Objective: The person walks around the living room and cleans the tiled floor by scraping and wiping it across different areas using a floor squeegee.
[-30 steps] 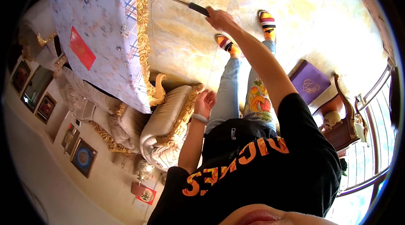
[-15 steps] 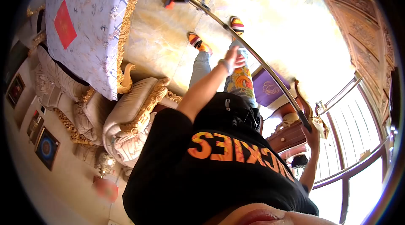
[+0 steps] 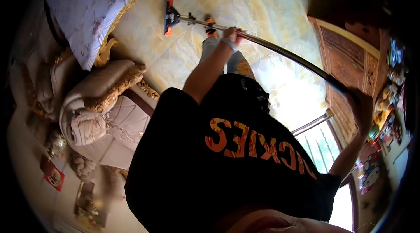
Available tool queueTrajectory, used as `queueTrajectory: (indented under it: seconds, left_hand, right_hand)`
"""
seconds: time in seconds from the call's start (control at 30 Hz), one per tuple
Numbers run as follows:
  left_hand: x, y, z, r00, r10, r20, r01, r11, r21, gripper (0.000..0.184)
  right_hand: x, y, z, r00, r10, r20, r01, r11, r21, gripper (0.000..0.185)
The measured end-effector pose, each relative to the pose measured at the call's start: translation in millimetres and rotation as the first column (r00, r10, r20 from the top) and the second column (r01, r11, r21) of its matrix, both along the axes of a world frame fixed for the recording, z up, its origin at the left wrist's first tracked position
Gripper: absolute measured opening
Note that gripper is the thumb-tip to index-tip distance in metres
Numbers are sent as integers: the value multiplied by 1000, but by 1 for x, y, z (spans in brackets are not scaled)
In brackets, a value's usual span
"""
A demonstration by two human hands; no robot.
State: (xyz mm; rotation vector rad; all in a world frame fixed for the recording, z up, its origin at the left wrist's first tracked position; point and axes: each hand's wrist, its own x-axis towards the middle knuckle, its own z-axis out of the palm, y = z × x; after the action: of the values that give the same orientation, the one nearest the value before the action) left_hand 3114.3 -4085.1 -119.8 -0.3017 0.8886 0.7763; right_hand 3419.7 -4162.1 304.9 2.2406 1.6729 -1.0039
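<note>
A long mop pole (image 3: 284, 51) slants across the view, from a black and orange flat mop head (image 3: 170, 16) on the marbled floor to a dark handle end on the right. My left hand (image 3: 235, 36), with a pale band on the wrist, is closed round the pole partway along it, in front of my legs. My right hand (image 3: 361, 107) is closed on the dark handle end, out to the right; its fingers are partly in shadow. One slippered foot (image 3: 210, 26) shows just behind the pole near the mop head.
At upper left stands a table with a floral cloth (image 3: 94, 14) and gold carved edge. Beige armchairs (image 3: 103, 80) with gold trim are below it. A carved wooden cabinet (image 3: 345, 58) is at right, with colourful items (image 3: 385, 110) beside it and a window (image 3: 319, 145) below.
My left hand has closed on the pole, where it was open beside it. My right hand has moved outward and up with the handle end. The view has turned, showing more cabinet.
</note>
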Motion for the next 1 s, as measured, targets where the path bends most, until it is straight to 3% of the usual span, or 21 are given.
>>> queueTrajectory:
  seconds: [0.03, 0.1, 0.13, 0.17, 0.2, 0.27, 0.3, 0.33, 0.37, 0.4, 0.47, 0.5, 0.53, 0.6, 0.63, 0.67, 0.73, 0.83, 0.87, 0.93, 1.0]
  left_hand:
    - [-28, 16, 19, 987, -33, -160, 33, 999, -1, 9]
    - [-94, 35, 9, 957, 137, -254, -185, 967, -176, 9]
    - [-145, 27, -37, 971, 211, -113, -224, 967, -119, 9]
    - [-173, 30, -30, 926, 207, -315, -248, 964, -94, 9]
    - [-222, 19, -70, 933, 310, -184, -328, 942, -72, 5]
    - [-268, 15, -61, 829, 472, -301, -539, 817, -203, 17]
    - [-274, 15, -30, 794, 438, -421, -546, 819, -176, 19]
    - [-277, 17, -26, 691, 421, -588, -639, 736, -224, 20]
    - [-281, 15, -17, 694, 379, -612, -601, 773, -203, 21]
    - [-284, 16, -5, 696, 332, -636, -554, 813, -182, 22]
    - [-284, 31, 9, 766, 335, -549, -473, 872, -129, 28]
    - [-296, 34, -16, 825, 315, -469, -431, 887, -163, 31]
    - [-315, 30, -37, 951, 261, -163, -280, 954, -105, 30]
    - [-275, 61, -2, 823, 143, -550, -350, 890, -292, 29]
    - [-274, 59, 0, 926, 71, -370, -173, 953, -248, 18]
    - [-265, 62, 3, 975, 50, -216, -108, 958, -267, 18]
    - [-227, 79, 30, 986, -63, -154, 20, 963, -268, 19]
    - [-147, 114, 59, 997, 53, -55, -69, 931, -358, 9]
    - [-131, 123, 51, 979, -65, 191, 115, 958, -263, 13]
    - [-64, 150, 77, 987, -52, 154, 85, 973, -214, 11]
    - [-16, 172, 99, 960, -140, 242, 160, 985, -61, 17]
  right_hand:
    - [-20, 29, -10, 993, 85, -79, -79, 994, 71, 19]
    - [-56, 76, -44, 929, 357, -94, -320, 905, 279, 18]
    - [-87, 105, -49, 891, 442, -102, -408, 880, 243, 18]
    - [-115, 125, -63, 861, 501, -91, -470, 850, 237, 20]
    - [-141, 145, -75, 839, 532, -112, -517, 844, 142, 25]
    - [-195, 171, -105, 758, 614, -221, -590, 789, 169, 26]
    - [-220, 180, -127, 693, 681, -239, -672, 729, 130, 25]
    - [-246, 183, -145, 654, 688, -313, -678, 717, 162, 24]
    - [-271, 186, -162, 584, 739, -336, -727, 660, 187, 23]
    - [-295, 196, -151, 591, 778, -213, -769, 623, 141, 25]
    - [-301, 231, -137, 570, 770, -286, -772, 621, 133, 32]
    - [-299, 237, -137, 562, 781, -273, -782, 609, 132, 34]
    - [-294, 240, -135, 559, 787, -260, -788, 602, 129, 36]
    - [-287, 248, -110, 521, 833, -185, -846, 532, 14, 32]
    - [-276, 250, -102, 535, 824, -186, -837, 547, 19, 32]
    - [-259, 252, -95, 551, 813, -189, -825, 565, 23, 32]
    - [-219, 255, -82, 630, 756, -179, -759, 648, 61, 32]
    - [-155, 270, -40, 716, 693, -80, -687, 721, 95, 28]
    - [-133, 277, -26, 745, 666, -44, -659, 744, 105, 26]
    - [-89, 292, -5, 788, 616, 15, -611, 778, 143, 23]
    - [-45, 303, 7, 817, 574, 56, -572, 797, 194, 22]
